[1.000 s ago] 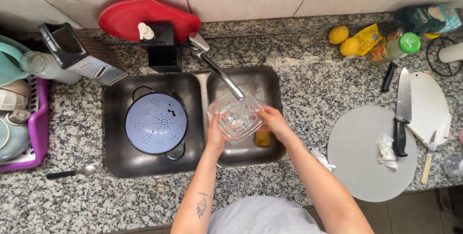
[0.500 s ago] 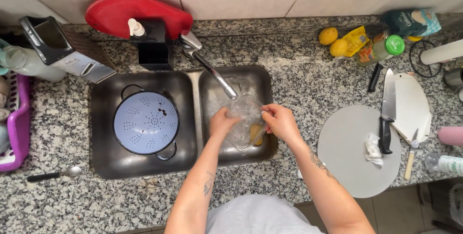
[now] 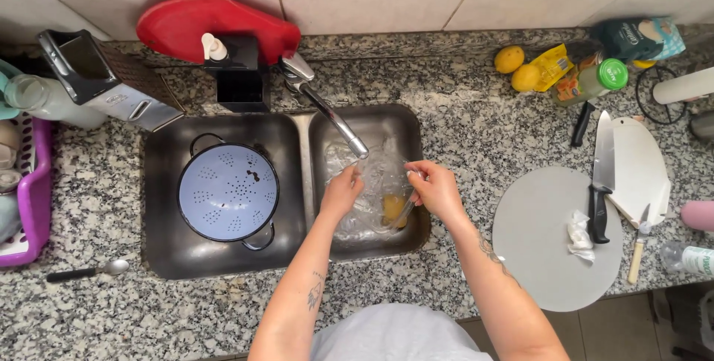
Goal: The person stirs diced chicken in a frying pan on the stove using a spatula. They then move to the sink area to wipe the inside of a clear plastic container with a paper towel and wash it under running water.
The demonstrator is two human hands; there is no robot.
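Both hands, left hand (image 3: 343,191) and right hand (image 3: 435,188), are closed on the clear glass bowl (image 3: 372,186), held between them just below the steel tap spout (image 3: 335,117).

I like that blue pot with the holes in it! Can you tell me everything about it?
The colander is round and pale blue, with small dark holes scattered over its face and two or three bigger dark specks near the middle. It looks like enamelled metal. Thin dark loop handles stick out at the upper left and lower right. It sits in the left basin of the steel sink. No hand touches it.
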